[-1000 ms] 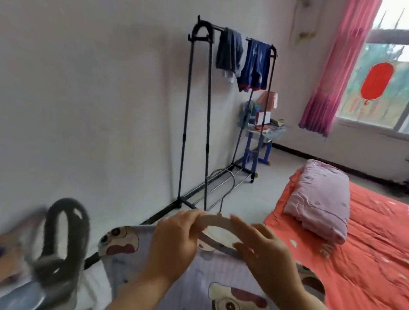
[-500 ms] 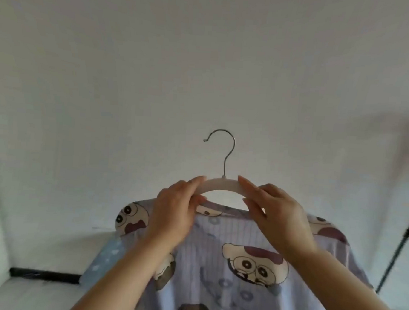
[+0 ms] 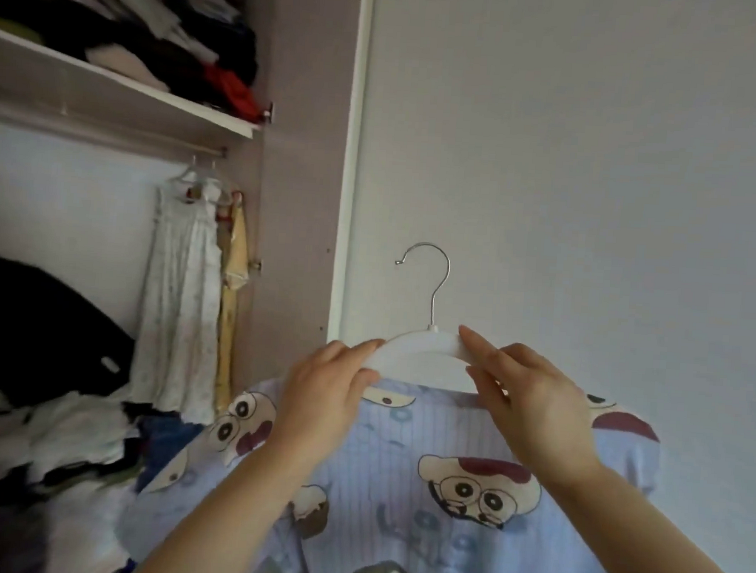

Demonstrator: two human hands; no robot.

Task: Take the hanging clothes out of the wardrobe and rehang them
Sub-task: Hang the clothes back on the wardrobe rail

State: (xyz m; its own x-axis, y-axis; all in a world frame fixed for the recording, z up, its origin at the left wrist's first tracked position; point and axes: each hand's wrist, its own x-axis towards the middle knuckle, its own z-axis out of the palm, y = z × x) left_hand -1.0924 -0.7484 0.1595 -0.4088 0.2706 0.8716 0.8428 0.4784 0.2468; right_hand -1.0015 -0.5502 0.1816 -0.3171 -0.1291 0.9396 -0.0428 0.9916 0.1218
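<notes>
Pale blue striped shirt with cartoon faces [image 3: 398, 509] hangs on a white plastic hanger with a silver metal hook [image 3: 421, 348]. You hold this hanger up in the near middle of the scene, in front of the plain white wall [image 3: 596, 166]. Your left hand [image 3: 320, 398] pinches the left arm of the hanger between thumb and fingers. Your right hand [image 3: 533, 397] pinches the right arm in the same way, fingers on top and thumb below. The hook stands upright, opens to the left and touches nothing.

On the left is the open wardrobe with a pale pink side panel [image 3: 305, 149]. Far inside it, a white dotted dress [image 3: 180, 301] and a yellow garment [image 3: 233, 277] hang side by side at the right end of the rail [image 3: 111, 135]. Above the rail, a white shelf [image 3: 114, 77] carries a heap of dark, white and red clothes [image 3: 162, 29]. At the lower left, a bulky black thing [image 3: 33, 322] lies over a pile of mixed clothes [image 3: 70, 440]; what it is, I cannot tell.
</notes>
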